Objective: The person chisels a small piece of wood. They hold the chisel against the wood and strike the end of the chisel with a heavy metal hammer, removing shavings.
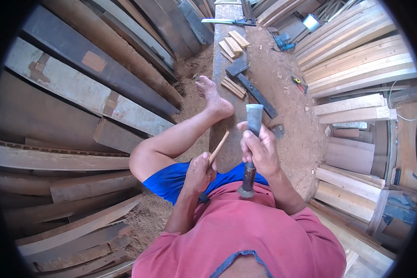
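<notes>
Closed fingers of my right hand (264, 150) grip a wide-bladed chisel (255, 116) by its metal shank. Its blade end points up and away from me, and the dark handle (249, 178), with a frayed butt, hangs down toward my shirt. In my left hand (200, 172) a thin wooden stick (218, 148) is pinched, its narrow end slanting up to the right. The stick and the chisel are apart. Both hands are over my lap, above the near end of a long wooden bench (222, 134).
On the bench lie small wood strips (234, 88), pale pieces (231, 46), a dark tool with a block head and long bar (257, 95), and a handsaw (227, 21). My bare foot (213, 99) rests there. Leaning boards (78, 88) and stacked timber (356, 60) flank me; a power drill (282, 42) lies right.
</notes>
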Demonstrator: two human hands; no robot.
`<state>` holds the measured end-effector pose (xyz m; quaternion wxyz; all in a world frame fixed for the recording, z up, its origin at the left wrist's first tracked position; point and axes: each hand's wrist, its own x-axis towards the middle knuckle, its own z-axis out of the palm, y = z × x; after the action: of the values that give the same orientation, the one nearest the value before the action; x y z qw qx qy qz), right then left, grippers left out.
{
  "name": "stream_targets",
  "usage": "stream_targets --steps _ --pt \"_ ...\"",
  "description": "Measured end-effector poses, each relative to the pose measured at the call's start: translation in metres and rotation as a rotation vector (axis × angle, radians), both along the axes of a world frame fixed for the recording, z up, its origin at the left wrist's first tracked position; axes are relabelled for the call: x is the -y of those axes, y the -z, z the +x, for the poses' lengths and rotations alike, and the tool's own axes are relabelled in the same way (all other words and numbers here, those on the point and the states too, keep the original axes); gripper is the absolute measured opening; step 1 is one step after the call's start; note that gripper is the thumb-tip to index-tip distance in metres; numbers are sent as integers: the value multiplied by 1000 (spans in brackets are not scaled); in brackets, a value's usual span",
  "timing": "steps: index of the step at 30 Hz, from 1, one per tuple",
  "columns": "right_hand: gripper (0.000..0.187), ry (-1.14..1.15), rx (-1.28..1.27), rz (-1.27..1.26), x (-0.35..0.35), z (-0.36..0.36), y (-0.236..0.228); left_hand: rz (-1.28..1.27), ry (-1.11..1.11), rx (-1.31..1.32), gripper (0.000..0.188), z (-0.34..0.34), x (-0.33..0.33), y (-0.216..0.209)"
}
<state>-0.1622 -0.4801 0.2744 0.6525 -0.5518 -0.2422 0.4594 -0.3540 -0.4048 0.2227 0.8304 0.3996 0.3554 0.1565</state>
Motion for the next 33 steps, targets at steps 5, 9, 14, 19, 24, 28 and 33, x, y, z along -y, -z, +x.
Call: stream_targets --steps 5,9,14,19,24,28,33 --pt "18 -71 55 -43 -13 -1 -2 59 103 109 45 16 -6 -3" --pt "20 -169 44 48 -14 1 7 35 112 258 39 31 -3 -3" --pt "30 57 -98 125 -15 -12 9 -216 75 304 32 37 -16 0" --pt "23 29 -644 140 -8 -28 7 -122 -77 286 24 46 -26 9" --pt "19 -157 -727 11 -9 -59 -2 57 -105 277 17 45 -33 3" --pt "18 -153 -651 53 -3 -62 -9 239 -55 203 22 37 -24 -1" --pt "19 38 -654 137 17 -46 -23 272 39 143 22 8 2 1"
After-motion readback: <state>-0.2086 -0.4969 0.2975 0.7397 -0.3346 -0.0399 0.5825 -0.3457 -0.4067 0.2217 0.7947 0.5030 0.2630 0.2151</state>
